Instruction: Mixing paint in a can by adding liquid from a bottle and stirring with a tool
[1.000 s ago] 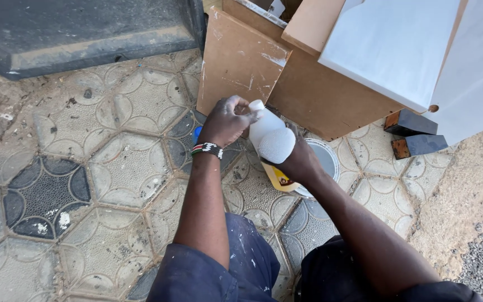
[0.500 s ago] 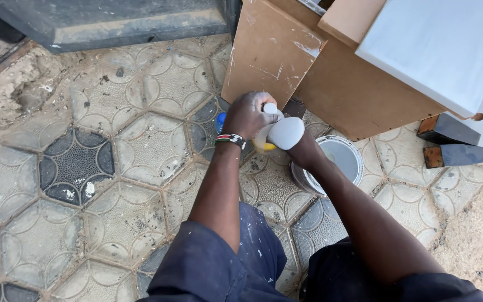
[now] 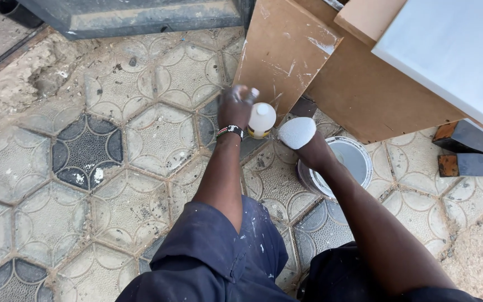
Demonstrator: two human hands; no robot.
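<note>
White plastic bottle point(image 3: 262, 119) stands upright, yellow base, beside left hand point(image 3: 235, 107).

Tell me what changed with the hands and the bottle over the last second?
The left hand and right hand were together on the bottle, held tilted. Now the bottle stands upright on the paving; the left hand rests at its cap side, blurred, and its grip is unclear. The right hand, white-coated, has let go and pulled aside above the paint bucket. The brown boards and the bucket stayed put.
</note>
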